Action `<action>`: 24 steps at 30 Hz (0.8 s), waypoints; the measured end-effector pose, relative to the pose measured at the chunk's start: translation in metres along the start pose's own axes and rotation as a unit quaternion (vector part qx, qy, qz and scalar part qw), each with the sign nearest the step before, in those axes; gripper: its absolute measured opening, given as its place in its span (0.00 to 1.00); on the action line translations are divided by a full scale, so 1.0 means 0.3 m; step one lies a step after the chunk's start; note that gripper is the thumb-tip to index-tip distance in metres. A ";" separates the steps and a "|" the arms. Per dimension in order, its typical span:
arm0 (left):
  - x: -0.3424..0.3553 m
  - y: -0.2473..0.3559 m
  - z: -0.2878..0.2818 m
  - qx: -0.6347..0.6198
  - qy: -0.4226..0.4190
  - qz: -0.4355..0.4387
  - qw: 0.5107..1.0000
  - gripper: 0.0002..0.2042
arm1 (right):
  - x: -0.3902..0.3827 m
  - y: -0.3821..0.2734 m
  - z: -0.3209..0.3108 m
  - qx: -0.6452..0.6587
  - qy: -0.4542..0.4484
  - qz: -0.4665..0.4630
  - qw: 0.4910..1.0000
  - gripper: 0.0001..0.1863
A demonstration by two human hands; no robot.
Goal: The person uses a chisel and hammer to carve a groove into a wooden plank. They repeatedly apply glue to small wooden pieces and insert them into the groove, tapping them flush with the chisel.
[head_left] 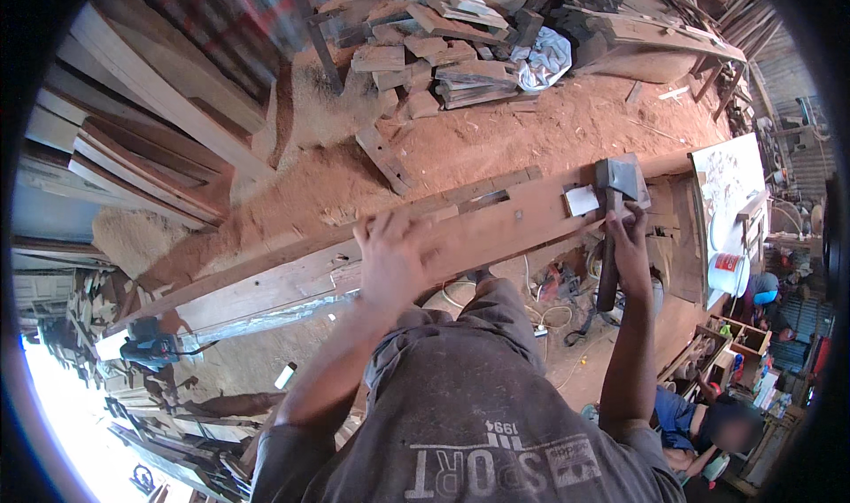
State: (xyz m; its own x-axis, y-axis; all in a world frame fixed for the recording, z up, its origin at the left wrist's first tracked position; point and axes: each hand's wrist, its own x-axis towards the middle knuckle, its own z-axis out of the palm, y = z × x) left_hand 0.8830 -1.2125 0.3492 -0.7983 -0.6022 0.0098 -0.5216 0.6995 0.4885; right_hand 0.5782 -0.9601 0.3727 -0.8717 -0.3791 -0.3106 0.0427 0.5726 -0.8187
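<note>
A long wooden board (pixel 482 228) lies across the bench in front of me. My left hand (pixel 390 255), slightly blurred, is over the board's middle with fingers apart, apparently touching it. Toward the board's right end my right hand (pixel 627 246) grips a dark long-handled tool (pixel 607 282) with a blocky grey head (pixel 622 178), which rests at the board. A small white rectangular piece (pixel 581 200) lies just left of that head. A dark power tool (pixel 149 351) sits at the bench's far left end.
Wood offcuts (pixel 416 69) and a white cloth (pixel 540 58) are piled beyond sawdust-covered ground (pixel 531 131). Planks (pixel 150 166) stand at left. Cables (pixel 558 317) lie below the bench. A white bucket (pixel 726 273) is at right; other people (pixel 686 419), (pixel 760 299) are at the lower and middle right.
</note>
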 end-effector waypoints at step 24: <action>0.167 -0.269 0.056 -0.322 -0.148 0.024 0.935 0.07 | -0.491 -0.242 0.463 -0.416 -0.155 -0.237 0.864 0.31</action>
State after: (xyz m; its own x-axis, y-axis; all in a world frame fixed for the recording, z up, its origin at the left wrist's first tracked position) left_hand 0.8799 -1.2927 0.2956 -0.9137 -0.3774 -0.1504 -0.2703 0.2886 0.9185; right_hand 0.7714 -1.0467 0.4109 -0.5174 -0.8168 -0.2552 -0.7610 0.5756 -0.2994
